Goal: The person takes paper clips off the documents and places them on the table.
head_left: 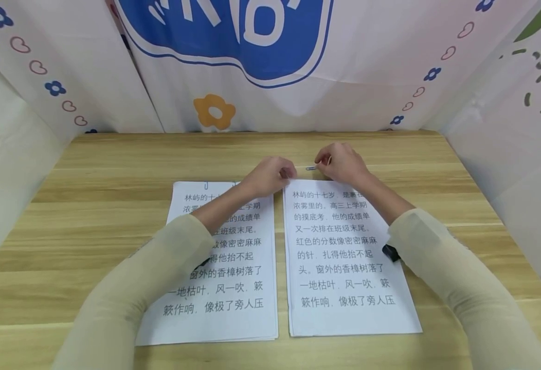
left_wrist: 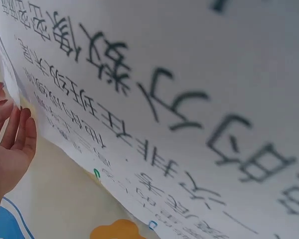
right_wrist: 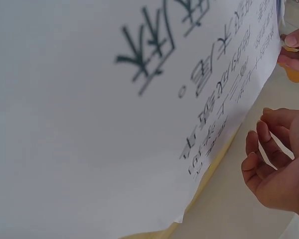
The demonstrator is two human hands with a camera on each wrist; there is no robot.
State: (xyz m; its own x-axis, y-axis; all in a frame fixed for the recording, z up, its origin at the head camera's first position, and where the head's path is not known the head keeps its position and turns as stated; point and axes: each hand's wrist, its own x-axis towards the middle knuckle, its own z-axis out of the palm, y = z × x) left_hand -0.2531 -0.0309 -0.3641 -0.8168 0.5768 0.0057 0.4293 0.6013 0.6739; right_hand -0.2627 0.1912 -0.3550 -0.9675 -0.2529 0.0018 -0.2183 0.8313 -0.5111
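Two stacks of printed paper lie side by side in the head view. On the top edge of the left stack (head_left: pixel 233 324) are two small paper clips (head_left: pixel 206 185). My left hand (head_left: pixel 270 176) reaches across that stack and pinches the top left corner of the right stack (head_left: pixel 351 321). A loose blue paper clip (head_left: pixel 310 168) lies on the table just beyond the right stack. Beside its end are the fingertips of my right hand (head_left: pixel 343 162). In the right wrist view the right hand (right_wrist: pixel 281 157) has loosely bent fingers, with nothing visible between them.
The wooden table (head_left: pixel 113 159) extends around both stacks. White printed cloth (head_left: pixel 367 103) hangs behind it and along both sides. A dark wrist device (head_left: pixel 391 252) is at my right sleeve, over the right stack's edge.
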